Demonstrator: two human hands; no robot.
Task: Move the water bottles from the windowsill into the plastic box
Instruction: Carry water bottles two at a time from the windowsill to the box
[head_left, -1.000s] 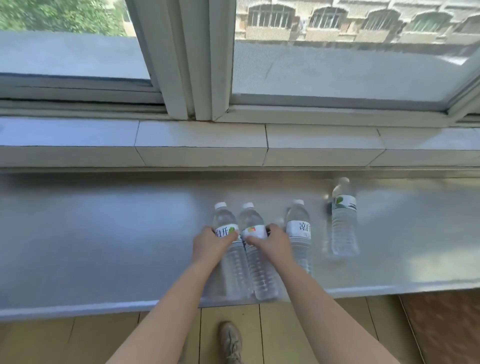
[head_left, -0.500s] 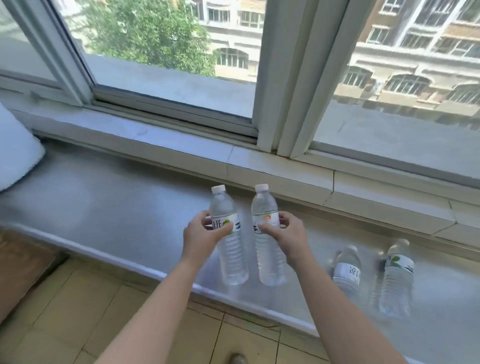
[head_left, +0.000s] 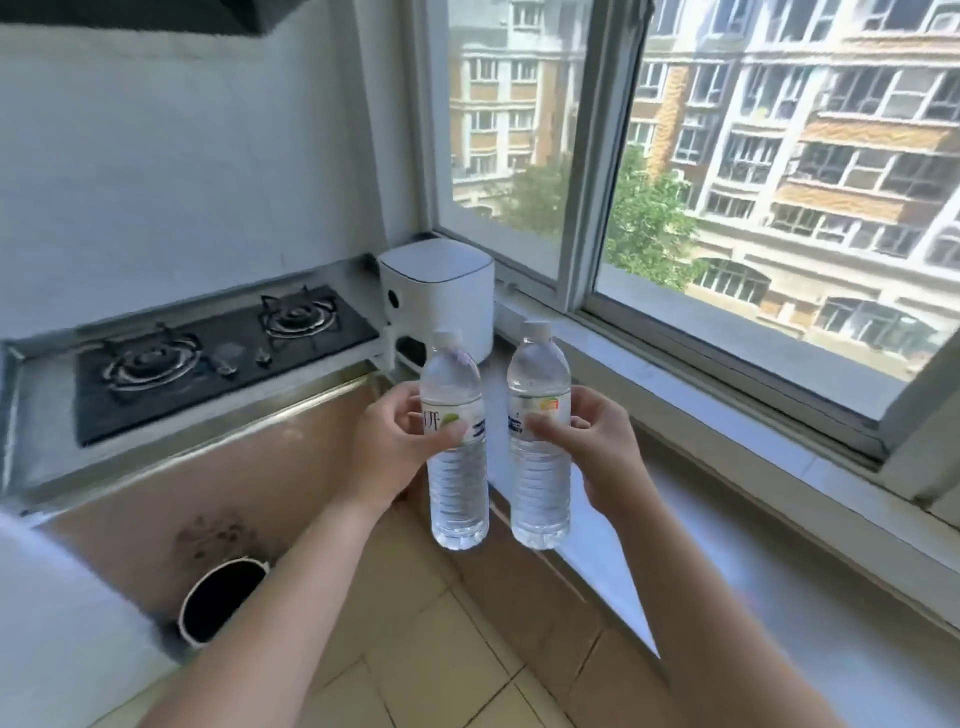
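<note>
Two clear water bottles with white caps are held upright in the air, side by side, above the floor beside the windowsill (head_left: 779, 587). My left hand (head_left: 389, 447) grips the left bottle (head_left: 456, 488) around its green-marked label. My right hand (head_left: 597, 447) grips the right bottle (head_left: 539, 493) around its orange-marked label. The bottles are slightly apart. The other bottles on the sill and the plastic box are out of view.
A black two-burner gas hob (head_left: 208, 353) sits on a steel counter to the left. A white appliance (head_left: 436, 306) stands in the corner by the window (head_left: 597, 156). A dark round bin (head_left: 223, 597) stands on the tiled floor under the counter.
Both hands lifted their bottles off the sill and my view swung left toward the hob corner. The two bottles left on the sill have dropped out of view.
</note>
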